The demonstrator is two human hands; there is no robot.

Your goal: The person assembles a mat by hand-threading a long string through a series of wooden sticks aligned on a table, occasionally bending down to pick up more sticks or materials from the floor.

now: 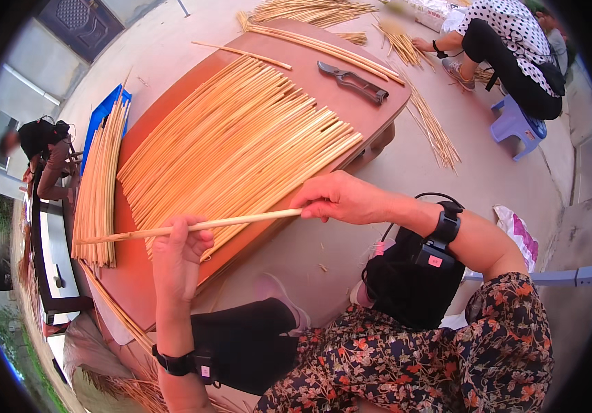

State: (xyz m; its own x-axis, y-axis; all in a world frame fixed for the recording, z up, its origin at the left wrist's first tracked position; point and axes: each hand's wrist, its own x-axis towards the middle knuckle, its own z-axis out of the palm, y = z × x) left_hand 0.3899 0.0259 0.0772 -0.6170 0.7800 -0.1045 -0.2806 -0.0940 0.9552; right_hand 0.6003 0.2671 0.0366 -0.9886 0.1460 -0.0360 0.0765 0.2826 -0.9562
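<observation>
Where a smooth reddish-brown worktop [172, 275] carries a fanned layer of pale, straw-coloured split canes [234, 148], lies one thin, straight stick [193, 226] — held at both ends. Left hand [179, 251] curled shut around its left part, right hand [337, 198] pinching its right tip between thumb and fingers. Long axis nearly level, running left to right, rising slightly rightward, just over the worktop's near edge. Beside: a dark metal cutter [352, 81], another bundle [100, 186] of canes.
</observation>
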